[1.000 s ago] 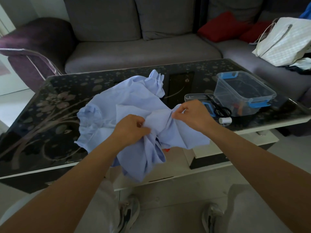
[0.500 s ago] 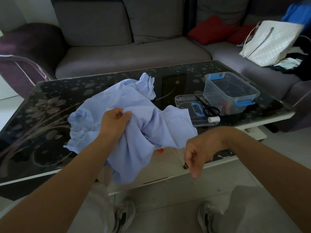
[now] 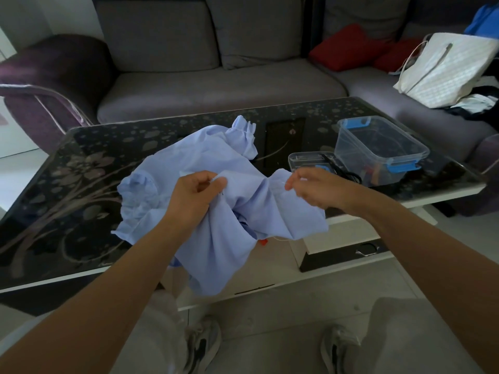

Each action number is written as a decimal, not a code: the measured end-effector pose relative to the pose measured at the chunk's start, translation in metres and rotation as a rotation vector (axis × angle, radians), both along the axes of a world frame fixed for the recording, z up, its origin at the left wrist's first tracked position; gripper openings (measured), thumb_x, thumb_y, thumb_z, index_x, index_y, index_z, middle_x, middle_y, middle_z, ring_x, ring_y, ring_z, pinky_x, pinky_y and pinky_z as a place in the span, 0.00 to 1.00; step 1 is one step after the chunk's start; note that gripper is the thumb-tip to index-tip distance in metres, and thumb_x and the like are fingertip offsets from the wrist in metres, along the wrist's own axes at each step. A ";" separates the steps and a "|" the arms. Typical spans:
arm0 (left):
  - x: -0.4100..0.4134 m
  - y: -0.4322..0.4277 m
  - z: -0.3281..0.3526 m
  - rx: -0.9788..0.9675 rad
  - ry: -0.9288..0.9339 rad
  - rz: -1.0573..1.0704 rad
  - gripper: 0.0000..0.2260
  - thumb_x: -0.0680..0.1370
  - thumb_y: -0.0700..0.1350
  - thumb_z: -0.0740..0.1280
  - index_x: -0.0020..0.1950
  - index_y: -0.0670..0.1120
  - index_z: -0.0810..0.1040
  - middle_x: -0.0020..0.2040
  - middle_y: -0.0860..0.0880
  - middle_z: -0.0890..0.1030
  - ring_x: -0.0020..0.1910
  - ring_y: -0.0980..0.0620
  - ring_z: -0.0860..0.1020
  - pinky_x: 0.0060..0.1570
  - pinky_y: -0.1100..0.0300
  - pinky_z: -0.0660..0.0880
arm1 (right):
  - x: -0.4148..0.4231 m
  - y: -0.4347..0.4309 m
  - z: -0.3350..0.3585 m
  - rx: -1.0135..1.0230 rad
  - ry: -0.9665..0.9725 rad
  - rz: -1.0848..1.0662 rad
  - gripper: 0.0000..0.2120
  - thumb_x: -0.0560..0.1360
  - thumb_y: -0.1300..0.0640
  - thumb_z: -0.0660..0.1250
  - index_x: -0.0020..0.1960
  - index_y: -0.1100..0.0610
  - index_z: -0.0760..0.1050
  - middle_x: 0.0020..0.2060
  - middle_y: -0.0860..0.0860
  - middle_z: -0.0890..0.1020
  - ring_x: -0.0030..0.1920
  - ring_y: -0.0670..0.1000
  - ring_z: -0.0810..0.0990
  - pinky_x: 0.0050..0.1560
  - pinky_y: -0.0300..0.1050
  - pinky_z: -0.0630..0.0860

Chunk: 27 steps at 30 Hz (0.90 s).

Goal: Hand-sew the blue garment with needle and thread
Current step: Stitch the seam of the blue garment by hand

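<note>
At the bottom of the frame, 2 grey shoes (image 3: 203, 346) stand on the pale floor. 2 bare forearms go up from the lower corners to the middle.

The left hand (image 3: 194, 197) grips a bunch of the blue garment (image 3: 229, 230); its fingers are curled and the thumb presses the cloth against them. The right hand (image 3: 316, 187) is just right of it, with thumb and forefinger pressed together in a pinch on a thin pale thread (image 3: 281, 239) beside a fold of the cloth; the other fingers are loosely curled. The needle is too small to see.

The garment is in the centre of the frame. Its lower part hangs over the near edge of the worktop (image 3: 67, 190), and its upper part lies crumpled on the dark flowered glass.

To the right on the worktop is a flat clear case (image 3: 303, 159) with black scissors (image 3: 348, 174), and just behind it is a clear box (image 3: 378, 147) with blue clips.

Farther back, a grey sofa (image 3: 216, 85) fills the top of the frame. 2 red cushions (image 3: 348, 47) and a white bag (image 3: 445, 68) lie on it at the upper right.
</note>
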<state>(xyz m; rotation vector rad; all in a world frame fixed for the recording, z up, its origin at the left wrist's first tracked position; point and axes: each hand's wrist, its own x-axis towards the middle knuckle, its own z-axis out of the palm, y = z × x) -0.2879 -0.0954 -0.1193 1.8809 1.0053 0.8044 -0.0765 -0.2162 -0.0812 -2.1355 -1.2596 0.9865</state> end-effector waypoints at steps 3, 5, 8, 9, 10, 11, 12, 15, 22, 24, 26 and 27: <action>-0.002 -0.002 -0.001 0.022 -0.008 -0.033 0.12 0.79 0.48 0.67 0.35 0.50 0.75 0.32 0.53 0.76 0.31 0.64 0.74 0.35 0.73 0.71 | -0.007 0.004 0.005 0.054 0.095 -0.046 0.11 0.81 0.60 0.56 0.40 0.55 0.69 0.25 0.48 0.64 0.25 0.45 0.60 0.27 0.36 0.59; -0.004 -0.002 -0.001 0.022 -0.028 -0.044 0.11 0.79 0.48 0.68 0.36 0.51 0.76 0.33 0.49 0.77 0.31 0.62 0.73 0.35 0.72 0.71 | -0.014 0.013 0.005 0.243 0.063 -0.025 0.12 0.82 0.61 0.53 0.43 0.55 0.71 0.27 0.49 0.67 0.27 0.45 0.63 0.27 0.35 0.62; -0.005 -0.002 0.000 0.050 -0.016 -0.052 0.08 0.78 0.48 0.69 0.39 0.52 0.78 0.38 0.38 0.80 0.35 0.56 0.75 0.35 0.71 0.71 | -0.023 0.012 0.001 0.470 0.123 0.092 0.09 0.82 0.62 0.57 0.50 0.56 0.76 0.30 0.50 0.72 0.28 0.41 0.69 0.30 0.31 0.67; -0.006 -0.002 0.001 0.050 -0.021 -0.061 0.07 0.78 0.48 0.69 0.40 0.51 0.79 0.40 0.35 0.80 0.36 0.53 0.75 0.36 0.70 0.71 | -0.025 0.012 0.001 0.515 0.122 0.141 0.07 0.82 0.63 0.59 0.52 0.58 0.76 0.30 0.51 0.74 0.28 0.40 0.71 0.31 0.29 0.68; -0.006 -0.002 0.001 0.045 -0.030 -0.076 0.06 0.78 0.48 0.69 0.41 0.50 0.80 0.42 0.33 0.79 0.37 0.51 0.75 0.36 0.69 0.71 | -0.029 0.013 0.001 0.537 0.098 0.190 0.06 0.81 0.63 0.60 0.53 0.60 0.76 0.30 0.53 0.77 0.28 0.40 0.73 0.32 0.28 0.69; -0.007 -0.001 0.002 0.042 -0.033 -0.093 0.05 0.78 0.47 0.69 0.42 0.50 0.80 0.42 0.32 0.79 0.38 0.49 0.75 0.37 0.68 0.71 | -0.031 0.014 0.001 0.544 0.072 0.236 0.06 0.81 0.64 0.62 0.53 0.61 0.77 0.30 0.55 0.79 0.27 0.40 0.73 0.33 0.28 0.70; -0.007 -0.001 0.001 0.042 -0.032 -0.109 0.05 0.78 0.47 0.69 0.43 0.49 0.81 0.42 0.32 0.79 0.38 0.48 0.75 0.38 0.66 0.72 | -0.032 0.015 -0.001 0.544 0.055 0.265 0.06 0.80 0.63 0.63 0.53 0.62 0.78 0.30 0.56 0.80 0.26 0.41 0.73 0.32 0.28 0.70; -0.008 -0.001 0.002 0.045 -0.043 -0.139 0.05 0.78 0.46 0.70 0.42 0.49 0.81 0.42 0.31 0.79 0.38 0.46 0.75 0.38 0.64 0.73 | -0.033 0.015 -0.008 0.562 -0.001 0.291 0.08 0.80 0.61 0.64 0.54 0.58 0.81 0.23 0.50 0.78 0.24 0.44 0.73 0.32 0.29 0.69; -0.008 -0.005 0.005 0.013 -0.108 -0.156 0.04 0.77 0.42 0.70 0.46 0.43 0.83 0.41 0.34 0.82 0.43 0.37 0.80 0.43 0.55 0.78 | -0.033 0.016 -0.011 0.589 0.000 0.312 0.10 0.80 0.61 0.64 0.58 0.56 0.81 0.20 0.46 0.74 0.23 0.44 0.73 0.39 0.31 0.73; -0.009 -0.006 0.006 0.009 -0.115 -0.161 0.03 0.77 0.41 0.70 0.47 0.43 0.83 0.41 0.37 0.83 0.41 0.41 0.81 0.43 0.58 0.79 | -0.033 0.016 -0.012 0.590 -0.009 0.319 0.10 0.79 0.60 0.65 0.58 0.56 0.81 0.20 0.45 0.75 0.23 0.44 0.74 0.40 0.32 0.74; -0.009 -0.006 0.005 0.012 -0.110 -0.167 0.03 0.77 0.42 0.69 0.47 0.43 0.83 0.42 0.37 0.83 0.40 0.44 0.81 0.43 0.59 0.79 | -0.033 0.017 -0.013 0.592 -0.010 0.321 0.10 0.79 0.60 0.65 0.59 0.56 0.81 0.20 0.45 0.75 0.23 0.44 0.74 0.40 0.33 0.75; -0.009 -0.006 0.005 0.009 -0.109 -0.167 0.04 0.77 0.42 0.69 0.48 0.43 0.83 0.42 0.37 0.83 0.41 0.43 0.82 0.44 0.57 0.79 | -0.033 0.017 -0.013 0.592 -0.012 0.322 0.11 0.79 0.60 0.65 0.59 0.56 0.81 0.20 0.45 0.75 0.23 0.44 0.74 0.40 0.33 0.75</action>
